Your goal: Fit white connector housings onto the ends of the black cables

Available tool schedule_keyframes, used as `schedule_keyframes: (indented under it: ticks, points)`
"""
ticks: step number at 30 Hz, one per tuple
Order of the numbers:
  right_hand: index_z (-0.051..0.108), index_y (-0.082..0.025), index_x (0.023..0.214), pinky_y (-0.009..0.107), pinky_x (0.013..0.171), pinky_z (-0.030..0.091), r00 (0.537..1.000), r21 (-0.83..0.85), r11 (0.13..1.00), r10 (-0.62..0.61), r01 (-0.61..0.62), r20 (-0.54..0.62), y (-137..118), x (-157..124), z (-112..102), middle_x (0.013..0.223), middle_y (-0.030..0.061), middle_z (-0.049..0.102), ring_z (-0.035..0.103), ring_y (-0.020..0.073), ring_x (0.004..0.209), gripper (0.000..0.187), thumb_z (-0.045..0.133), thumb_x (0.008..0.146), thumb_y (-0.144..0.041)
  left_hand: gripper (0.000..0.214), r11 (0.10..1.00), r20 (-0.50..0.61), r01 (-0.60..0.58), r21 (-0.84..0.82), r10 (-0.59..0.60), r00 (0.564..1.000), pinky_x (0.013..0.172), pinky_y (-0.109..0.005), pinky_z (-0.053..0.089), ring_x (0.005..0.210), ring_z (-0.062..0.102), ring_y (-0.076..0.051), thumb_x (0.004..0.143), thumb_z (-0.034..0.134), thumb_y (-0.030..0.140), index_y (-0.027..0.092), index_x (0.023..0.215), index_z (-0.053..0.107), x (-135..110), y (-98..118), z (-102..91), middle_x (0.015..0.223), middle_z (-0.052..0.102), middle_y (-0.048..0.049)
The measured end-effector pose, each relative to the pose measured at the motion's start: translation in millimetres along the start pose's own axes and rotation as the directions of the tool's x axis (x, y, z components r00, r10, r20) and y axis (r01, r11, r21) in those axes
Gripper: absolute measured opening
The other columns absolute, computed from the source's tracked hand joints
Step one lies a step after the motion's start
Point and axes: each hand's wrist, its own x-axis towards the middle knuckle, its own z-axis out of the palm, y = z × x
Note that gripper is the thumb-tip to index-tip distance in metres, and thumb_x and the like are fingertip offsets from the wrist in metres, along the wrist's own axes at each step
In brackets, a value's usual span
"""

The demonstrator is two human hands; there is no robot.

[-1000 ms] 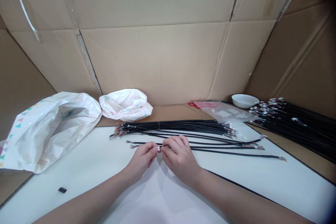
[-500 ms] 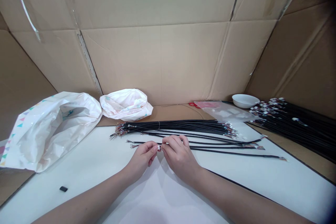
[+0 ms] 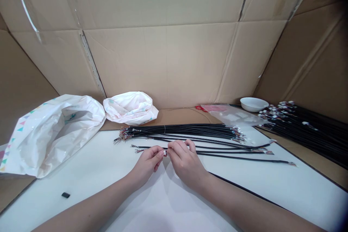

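Observation:
In the middle of the white table, my left hand (image 3: 151, 158) pinches a small white connector (image 3: 164, 152) between thumb and forefinger. Close against it, my right hand (image 3: 183, 157) has its fingers bent and closed at the connector's right side. A black cable (image 3: 244, 188) runs out from under my right wrist toward the lower right, and its near end is hidden by that hand. Just beyond my hands lie several loose black cables (image 3: 231, 157) with bare coloured wires at their ends. Behind those is a tied bundle of black cables (image 3: 190, 129).
Two white plastic bags, a large open one (image 3: 54, 137) and a smaller one (image 3: 132, 108), stand at the left. A black scrap (image 3: 65, 195) lies near the left. Toward the back right are a clear bag (image 3: 233, 115), a white bowl (image 3: 253, 104) and a pile of cables (image 3: 315, 134).
My right hand and wrist have shifted very slightly, and the black cable beneath has moved a little with them. My left hand keeps its pinch on the connector.

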Motion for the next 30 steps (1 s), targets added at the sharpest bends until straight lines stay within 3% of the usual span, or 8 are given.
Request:
schedule_keyframes:
  ticks: [19,30]
  points:
    - [0.055,-0.013,0.077,0.034,0.079,0.026,0.998,0.029,0.999,0.018,-0.016,-0.058,1.6,-2.2,5.0,0.085,0.0044,0.061,0.051,0.0139,0.080,0.022,0.040,0.091,-0.004,0.037,1.000,0.011,0.001,0.013,-0.001,1.000,0.047,-0.023,0.021,0.046,0.031,-0.007,0.080,0.054,0.050,0.016,0.067,0.045,0.4,0.6,-1.6,0.054,0.038,0.0059]
    - [0.054,-0.015,0.076,0.034,0.079,0.026,0.988,0.089,0.991,0.111,-0.101,-0.111,1.7,-1.4,5.9,0.080,0.0023,0.060,0.051,0.0132,0.077,0.020,0.044,0.093,-0.012,0.037,1.000,0.020,0.004,-0.010,-0.003,1.000,0.046,-0.022,0.021,0.046,0.033,-0.006,0.078,0.057,0.051,0.014,0.071,0.051,0.2,0.9,-1.6,0.053,0.040,0.0056]
